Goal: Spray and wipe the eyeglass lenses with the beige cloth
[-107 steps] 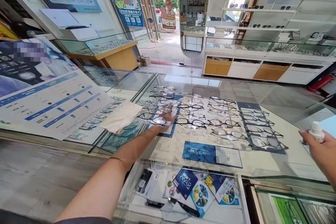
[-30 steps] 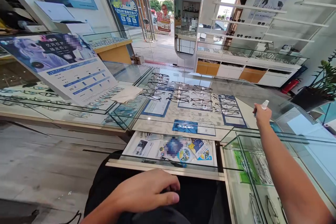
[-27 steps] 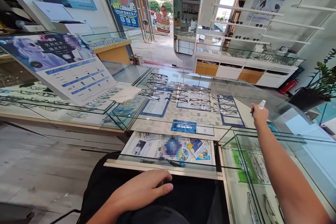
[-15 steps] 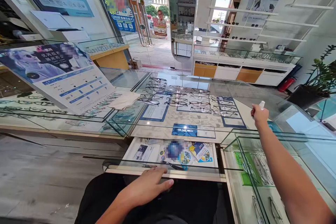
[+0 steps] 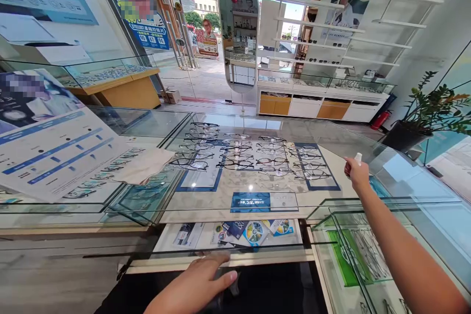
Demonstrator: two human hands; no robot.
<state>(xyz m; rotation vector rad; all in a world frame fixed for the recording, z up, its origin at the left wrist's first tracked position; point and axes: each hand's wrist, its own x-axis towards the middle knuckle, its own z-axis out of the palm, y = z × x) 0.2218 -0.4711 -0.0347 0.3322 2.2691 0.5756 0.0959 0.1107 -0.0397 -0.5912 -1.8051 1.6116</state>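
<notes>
The left hand (image 5: 200, 279) is loosely open, palm down, thumb apart, fingers at the front edge of the near drawer (image 5: 272, 256); it has hold of nothing visible. The right hand (image 5: 357, 175) closes around a small white bottle (image 5: 358, 158), right of the eyeglasses (image 5: 236, 163) lying in rows farther off. Left of those lies a cloth (image 5: 145, 166).

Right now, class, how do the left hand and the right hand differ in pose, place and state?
The right hand is curled round a bottle, whose white top shows; the left hand grips nothing visible, its thumb and fingers apart. The left hand is low and near, at the front edge of the drawer, contact unclear; the right hand is farther forward, right of the eyeglasses. Both hands are bare.
</notes>
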